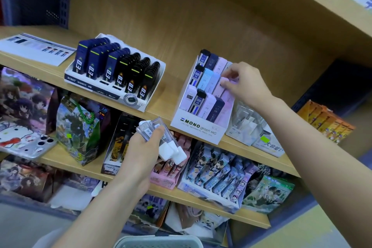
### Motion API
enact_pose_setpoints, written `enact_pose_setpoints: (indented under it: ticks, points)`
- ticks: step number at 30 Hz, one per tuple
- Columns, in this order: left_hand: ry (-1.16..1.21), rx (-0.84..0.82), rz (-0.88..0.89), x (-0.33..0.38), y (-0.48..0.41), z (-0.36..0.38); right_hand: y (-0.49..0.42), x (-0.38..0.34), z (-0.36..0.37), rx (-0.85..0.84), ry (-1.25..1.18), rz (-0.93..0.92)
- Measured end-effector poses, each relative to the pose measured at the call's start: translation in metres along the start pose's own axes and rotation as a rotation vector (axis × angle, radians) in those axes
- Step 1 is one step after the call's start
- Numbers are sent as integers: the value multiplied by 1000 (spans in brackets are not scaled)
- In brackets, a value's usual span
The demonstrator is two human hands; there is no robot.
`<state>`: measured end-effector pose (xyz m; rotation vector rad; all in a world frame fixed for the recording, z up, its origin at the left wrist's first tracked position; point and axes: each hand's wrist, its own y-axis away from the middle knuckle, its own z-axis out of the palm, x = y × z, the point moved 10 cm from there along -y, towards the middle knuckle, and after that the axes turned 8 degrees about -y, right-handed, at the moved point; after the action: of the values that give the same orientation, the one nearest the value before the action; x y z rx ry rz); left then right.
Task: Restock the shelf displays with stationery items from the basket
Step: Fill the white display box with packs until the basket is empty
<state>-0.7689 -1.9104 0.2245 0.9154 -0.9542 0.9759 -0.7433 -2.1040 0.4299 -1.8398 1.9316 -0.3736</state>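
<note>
Stationery shop: tiered wooden shelves (173,80) w/ a branded display box (198,127) of pencil-lead cases, another box of dark cases (94,83), gift bags (80,133) & card packs (217,173) on lower tiers, plastic basket (159,242) at btm.

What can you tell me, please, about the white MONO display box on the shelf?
The MONO display box is white cardboard, printed "MONO graph MG" on its low front wall. It stands near the front edge of the wooden shelf, stepped in three tiers rising toward the back. Slim lead cases in black, navy, light blue and pale pink fill the tiers, leaning back. The right hand reaches in from the right and pinches a pink case at the middle tier.
</note>
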Motion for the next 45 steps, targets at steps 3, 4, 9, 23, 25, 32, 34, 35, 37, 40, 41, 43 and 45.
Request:
enact_pose_setpoints:
  ticks: [3,4,9,23,25,32,34,35,37,40,41,43,45]
  points:
    - [8,-3,0,0,-1,1,3,0,-2,56,25,4]
    - [7,-2,0,0,-1,1,4,1,-1,61,63,2]
    - [25,-4,-20,-2,-2,0,26,-9,-13,241,28,-4]
    - [29,-12,-33,-9,2,4,170,-58,117,-477,-1161,640]
    - [17,-20,-32,-11,2,6,167,-50,107,-380,-1091,599]
    - [-19,-107,-96,-31,10,36,172,-16,64,-106,-886,514]
    - [-36,-129,-132,-39,13,47,175,1,46,-3,-926,516]
    - [-43,-144,-143,-42,15,52,175,12,34,58,-928,511]
    - [-47,-168,-147,-45,19,62,176,35,6,174,-834,476]
    - [-78,-180,-143,-49,22,72,175,71,-35,299,-567,384]
    - [-88,-177,-147,-51,22,74,174,81,-46,333,-492,360]
    - [-112,-166,-154,-55,22,77,170,100,-63,394,-389,318]
    - [-134,-164,-160,-59,23,81,164,114,-74,440,-326,277]
